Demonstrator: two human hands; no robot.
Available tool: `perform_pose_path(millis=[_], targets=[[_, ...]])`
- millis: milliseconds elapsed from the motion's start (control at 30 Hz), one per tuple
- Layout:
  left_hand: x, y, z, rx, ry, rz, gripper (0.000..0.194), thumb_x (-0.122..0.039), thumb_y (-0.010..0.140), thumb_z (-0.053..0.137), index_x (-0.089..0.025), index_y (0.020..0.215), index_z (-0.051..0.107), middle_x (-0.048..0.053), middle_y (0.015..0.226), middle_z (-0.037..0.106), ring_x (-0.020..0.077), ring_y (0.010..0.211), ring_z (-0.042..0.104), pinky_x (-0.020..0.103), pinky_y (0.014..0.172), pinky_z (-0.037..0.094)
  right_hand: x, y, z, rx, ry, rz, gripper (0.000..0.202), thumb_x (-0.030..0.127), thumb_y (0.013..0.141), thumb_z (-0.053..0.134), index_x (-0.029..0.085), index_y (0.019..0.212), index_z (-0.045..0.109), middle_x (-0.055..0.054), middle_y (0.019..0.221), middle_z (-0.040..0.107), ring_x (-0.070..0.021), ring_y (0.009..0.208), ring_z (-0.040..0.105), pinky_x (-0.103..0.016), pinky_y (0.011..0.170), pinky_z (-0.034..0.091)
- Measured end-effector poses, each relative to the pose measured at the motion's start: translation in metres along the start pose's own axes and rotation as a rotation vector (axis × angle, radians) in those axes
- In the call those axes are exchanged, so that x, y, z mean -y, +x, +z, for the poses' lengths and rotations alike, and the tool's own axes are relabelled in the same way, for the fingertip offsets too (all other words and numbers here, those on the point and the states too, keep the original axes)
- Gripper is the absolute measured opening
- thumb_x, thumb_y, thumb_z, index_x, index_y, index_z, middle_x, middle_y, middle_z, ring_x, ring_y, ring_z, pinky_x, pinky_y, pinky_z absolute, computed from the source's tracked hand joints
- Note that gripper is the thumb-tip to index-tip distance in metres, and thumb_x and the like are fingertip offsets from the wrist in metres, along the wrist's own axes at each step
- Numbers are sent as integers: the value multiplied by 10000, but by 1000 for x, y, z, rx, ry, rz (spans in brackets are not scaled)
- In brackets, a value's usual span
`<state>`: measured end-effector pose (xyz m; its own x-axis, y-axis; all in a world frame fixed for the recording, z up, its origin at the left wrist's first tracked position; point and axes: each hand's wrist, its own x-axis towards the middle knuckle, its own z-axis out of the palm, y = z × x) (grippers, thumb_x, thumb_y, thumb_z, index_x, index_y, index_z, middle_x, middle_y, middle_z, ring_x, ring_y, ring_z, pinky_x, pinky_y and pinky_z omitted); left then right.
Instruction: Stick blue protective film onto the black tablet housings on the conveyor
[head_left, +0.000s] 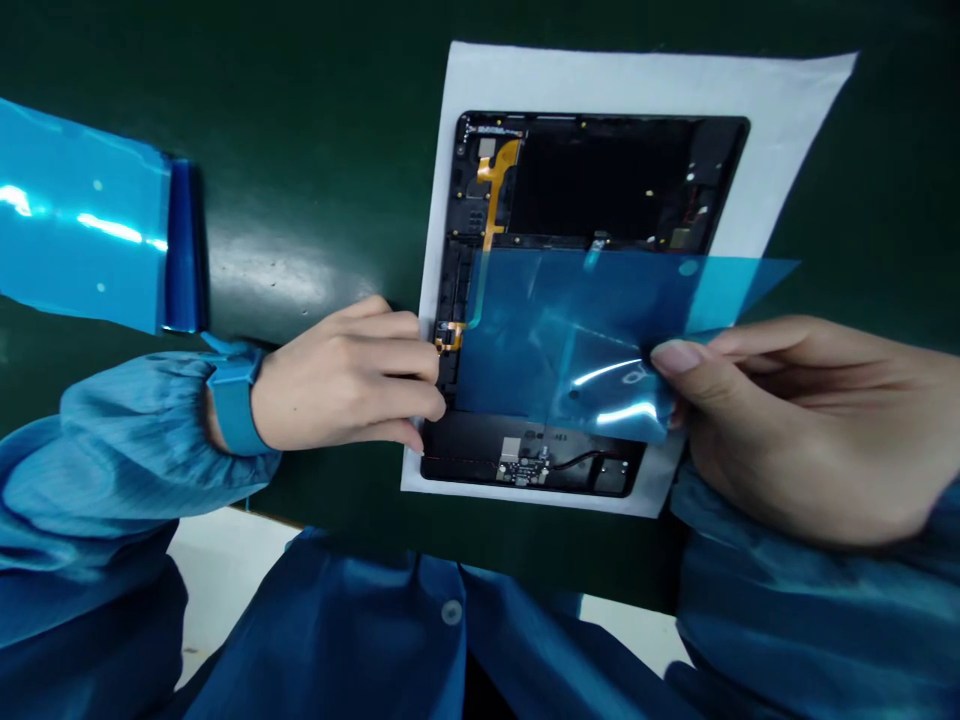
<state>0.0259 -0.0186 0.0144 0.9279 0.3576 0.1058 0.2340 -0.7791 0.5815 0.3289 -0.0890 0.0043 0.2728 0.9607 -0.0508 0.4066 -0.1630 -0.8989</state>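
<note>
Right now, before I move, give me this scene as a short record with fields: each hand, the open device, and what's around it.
Left hand: the hand has its fingers at the left edge of the opened electronic device
Right hand: the hand pinches the translucent blue film
Device: opened electronic device, orange flex cable exposed
Film position: over the device's middle, overhanging its right edge; full contact unclear
Under device: white sheet
Far left: more blue film
Surface: dark green tabletop
</note>
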Motion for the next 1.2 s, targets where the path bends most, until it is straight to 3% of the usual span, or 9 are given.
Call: perform_pose_path(millis=[233, 767, 933, 1200], targets=[[1, 1, -1, 67, -25, -65, 334, -532, 998, 574, -244, 938, 731, 22, 890, 717, 173, 787, 589, 353, 716, 356, 0, -1, 0, 4, -16, 1, 128, 213, 722, 901, 195, 767, 783, 19, 577, 677, -107, 437, 592, -209, 382, 472], [0, 2, -2, 60, -24, -59, 302, -501, 998, 588, -239, 931, 722, 20, 874, 699, 167, 778, 568, 343, 715, 333, -2, -2, -1, -16, -40, 51, 170, 273, 708, 909, 198, 734, 759, 12, 580, 677, -132, 447, 594, -261, 413, 472], [-1, 1, -2, -2, 31, -2, 268, -469, 985, 620, -224, 929, 712, 8, 869, 690, 159, 786, 555, 326, 717, 334, -2, -2, 0, 6, -28, 91, 157, 269, 721, 902, 204, 757, 764, 19, 586, 677, -114, 454, 588, -246, 434, 473], [-2, 0, -3, -1, 39, 7, 218, -422, 964, 663, -208, 942, 697, 10, 869, 674, 163, 798, 543, 317, 736, 333, 1, 0, 0, 30, -58, 109, 150, 315, 718, 894, 230, 744, 773, 28, 576, 676, -87, 403, 556, -183, 385, 463]])
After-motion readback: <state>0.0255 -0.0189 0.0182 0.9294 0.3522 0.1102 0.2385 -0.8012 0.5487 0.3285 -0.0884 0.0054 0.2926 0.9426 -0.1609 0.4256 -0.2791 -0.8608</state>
